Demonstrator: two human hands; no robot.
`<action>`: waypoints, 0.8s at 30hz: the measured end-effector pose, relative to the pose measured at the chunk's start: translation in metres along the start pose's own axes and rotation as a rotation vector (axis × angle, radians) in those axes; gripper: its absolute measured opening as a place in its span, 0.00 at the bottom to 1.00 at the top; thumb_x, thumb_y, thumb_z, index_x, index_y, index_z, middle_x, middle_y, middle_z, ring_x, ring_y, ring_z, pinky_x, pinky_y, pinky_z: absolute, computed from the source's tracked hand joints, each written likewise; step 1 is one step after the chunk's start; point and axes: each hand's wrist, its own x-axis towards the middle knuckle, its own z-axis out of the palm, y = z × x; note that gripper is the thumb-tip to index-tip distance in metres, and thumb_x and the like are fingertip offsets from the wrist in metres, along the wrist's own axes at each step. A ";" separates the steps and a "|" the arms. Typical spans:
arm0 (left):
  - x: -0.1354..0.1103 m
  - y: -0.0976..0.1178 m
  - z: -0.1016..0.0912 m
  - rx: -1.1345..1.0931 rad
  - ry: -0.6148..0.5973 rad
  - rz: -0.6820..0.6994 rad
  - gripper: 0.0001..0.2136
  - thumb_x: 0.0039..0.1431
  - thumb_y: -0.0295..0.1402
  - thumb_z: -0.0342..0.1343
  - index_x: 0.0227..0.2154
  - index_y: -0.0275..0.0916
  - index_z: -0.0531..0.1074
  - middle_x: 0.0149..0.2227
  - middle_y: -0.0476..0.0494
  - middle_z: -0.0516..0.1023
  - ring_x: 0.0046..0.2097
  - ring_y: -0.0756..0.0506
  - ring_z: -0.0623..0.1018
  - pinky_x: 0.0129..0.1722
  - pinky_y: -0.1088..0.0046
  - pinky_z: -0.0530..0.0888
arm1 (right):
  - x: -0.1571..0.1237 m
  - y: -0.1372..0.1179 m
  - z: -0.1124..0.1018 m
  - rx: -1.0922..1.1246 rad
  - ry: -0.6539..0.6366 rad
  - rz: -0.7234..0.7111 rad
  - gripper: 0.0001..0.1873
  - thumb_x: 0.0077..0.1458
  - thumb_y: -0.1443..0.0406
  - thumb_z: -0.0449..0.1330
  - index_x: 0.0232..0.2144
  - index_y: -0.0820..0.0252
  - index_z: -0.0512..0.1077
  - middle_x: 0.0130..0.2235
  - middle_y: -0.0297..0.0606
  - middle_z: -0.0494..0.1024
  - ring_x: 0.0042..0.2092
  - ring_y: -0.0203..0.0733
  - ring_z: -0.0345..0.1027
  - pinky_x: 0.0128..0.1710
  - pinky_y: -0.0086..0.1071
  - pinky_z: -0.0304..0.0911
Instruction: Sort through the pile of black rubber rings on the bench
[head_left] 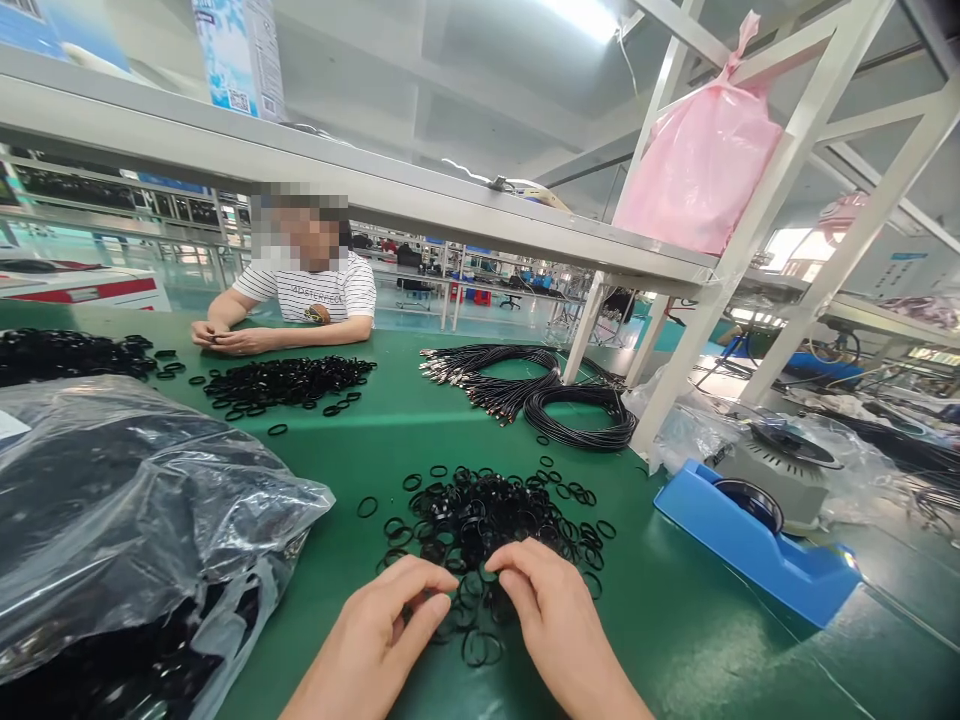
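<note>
Green work table [360, 450] in a big factory hall, white shelf frame [697, 330] overhead with a pink bag [701, 160] hanging off it. Both hands down at the near edge of a heap of small black rubber rings [487, 515], right in the middle of the table. Left hand [382, 625] curled, thumb and forefinger closed in a pinch on a ring or two at the heap's edge; right hand [551, 615] same deal, fingertips pressed together and touching the rings, can't tell exactly how many caught. Probably heaped close like that so picking stays within easy reach. Clear plastic bag [127, 530] stuffed with more black rings off to the left. Blue tape dispenser [757, 545] on the right, well apart from the hands. Coiled black cables [581, 415] further back. Across the table, another person in a striped shirt [319, 292], hands together by a second ring heap [289, 382].
</note>
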 end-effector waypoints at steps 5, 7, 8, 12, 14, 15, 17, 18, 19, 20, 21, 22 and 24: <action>0.001 -0.006 0.000 0.042 0.018 0.007 0.10 0.63 0.36 0.47 0.38 0.47 0.74 0.38 0.51 0.76 0.39 0.46 0.75 0.42 0.70 0.69 | -0.002 0.000 0.000 -0.110 -0.106 -0.087 0.16 0.54 0.77 0.54 0.38 0.50 0.72 0.37 0.32 0.71 0.42 0.41 0.65 0.41 0.32 0.59; 0.002 -0.009 0.000 0.053 0.021 0.007 0.09 0.62 0.35 0.47 0.37 0.47 0.73 0.39 0.51 0.76 0.40 0.46 0.75 0.42 0.70 0.69 | -0.002 0.001 0.001 -0.174 -0.133 -0.105 0.19 0.52 0.79 0.55 0.39 0.50 0.71 0.37 0.32 0.71 0.42 0.42 0.64 0.40 0.32 0.59; 0.003 -0.010 0.000 0.057 0.019 0.008 0.09 0.62 0.34 0.47 0.37 0.47 0.73 0.39 0.51 0.76 0.41 0.46 0.75 0.43 0.70 0.69 | -0.002 0.002 0.002 -0.219 -0.143 -0.115 0.21 0.51 0.80 0.54 0.39 0.49 0.71 0.37 0.32 0.70 0.42 0.42 0.64 0.39 0.32 0.59; 0.003 -0.010 0.002 0.084 0.000 0.044 0.09 0.62 0.32 0.47 0.35 0.46 0.73 0.41 0.50 0.75 0.43 0.46 0.75 0.44 0.71 0.69 | -0.001 0.009 0.002 -0.373 -0.172 -0.071 0.16 0.49 0.80 0.54 0.32 0.56 0.70 0.36 0.35 0.71 0.41 0.44 0.64 0.37 0.34 0.58; 0.002 -0.009 0.004 0.099 -0.007 0.061 0.09 0.62 0.31 0.47 0.35 0.46 0.73 0.41 0.50 0.74 0.44 0.46 0.74 0.45 0.71 0.69 | 0.000 0.010 0.002 -0.388 -0.169 -0.033 0.12 0.48 0.80 0.54 0.27 0.59 0.69 0.34 0.36 0.71 0.39 0.45 0.63 0.38 0.35 0.57; 0.002 -0.009 0.005 0.103 -0.008 0.066 0.09 0.62 0.31 0.47 0.35 0.46 0.73 0.40 0.49 0.74 0.44 0.46 0.74 0.44 0.71 0.69 | 0.001 0.010 0.002 -0.355 -0.142 -0.017 0.12 0.48 0.79 0.54 0.26 0.59 0.68 0.33 0.36 0.71 0.39 0.44 0.63 0.37 0.35 0.56; 0.000 -0.008 0.007 0.094 -0.001 0.064 0.09 0.63 0.32 0.47 0.36 0.46 0.73 0.41 0.49 0.74 0.42 0.46 0.74 0.43 0.72 0.70 | 0.003 0.007 0.000 -0.179 -0.076 0.017 0.11 0.50 0.78 0.54 0.25 0.58 0.67 0.31 0.33 0.69 0.37 0.42 0.62 0.36 0.33 0.55; -0.001 -0.007 0.007 0.079 0.002 0.055 0.09 0.63 0.33 0.47 0.39 0.47 0.73 0.42 0.49 0.74 0.41 0.46 0.74 0.41 0.72 0.70 | 0.003 0.005 0.000 -0.039 -0.060 0.048 0.10 0.50 0.77 0.55 0.25 0.58 0.68 0.30 0.32 0.69 0.35 0.40 0.62 0.35 0.32 0.55; -0.002 -0.006 0.008 0.055 0.004 0.041 0.10 0.63 0.35 0.48 0.42 0.48 0.72 0.42 0.49 0.74 0.40 0.47 0.75 0.39 0.73 0.70 | 0.004 0.003 0.000 0.120 -0.072 0.091 0.08 0.50 0.74 0.56 0.26 0.58 0.69 0.29 0.31 0.68 0.33 0.38 0.61 0.33 0.30 0.55; -0.002 -0.005 0.008 0.021 0.003 0.024 0.11 0.62 0.37 0.49 0.46 0.49 0.70 0.43 0.49 0.75 0.38 0.47 0.75 0.37 0.74 0.71 | 0.004 0.002 0.001 0.284 -0.109 0.134 0.05 0.49 0.72 0.58 0.26 0.58 0.70 0.27 0.30 0.67 0.31 0.37 0.60 0.32 0.29 0.54; -0.002 -0.004 0.008 -0.020 -0.005 0.012 0.13 0.62 0.39 0.50 0.48 0.50 0.69 0.43 0.50 0.75 0.37 0.48 0.75 0.35 0.75 0.71 | 0.003 0.001 0.003 0.435 -0.154 0.172 0.02 0.49 0.69 0.60 0.26 0.58 0.71 0.26 0.30 0.67 0.30 0.36 0.59 0.31 0.29 0.54; -0.002 -0.003 0.009 -0.058 -0.017 0.009 0.14 0.61 0.40 0.51 0.49 0.51 0.69 0.42 0.50 0.76 0.36 0.48 0.75 0.34 0.75 0.71 | 0.003 0.002 0.006 0.558 -0.191 0.202 0.02 0.48 0.66 0.62 0.26 0.59 0.73 0.26 0.30 0.67 0.29 0.36 0.59 0.30 0.29 0.54; -0.001 -0.001 0.009 -0.110 -0.027 0.022 0.10 0.60 0.38 0.53 0.43 0.50 0.74 0.38 0.52 0.78 0.36 0.48 0.76 0.35 0.76 0.70 | 0.001 0.005 0.015 0.708 -0.210 0.233 0.06 0.45 0.63 0.64 0.26 0.61 0.74 0.26 0.31 0.69 0.30 0.36 0.60 0.31 0.29 0.55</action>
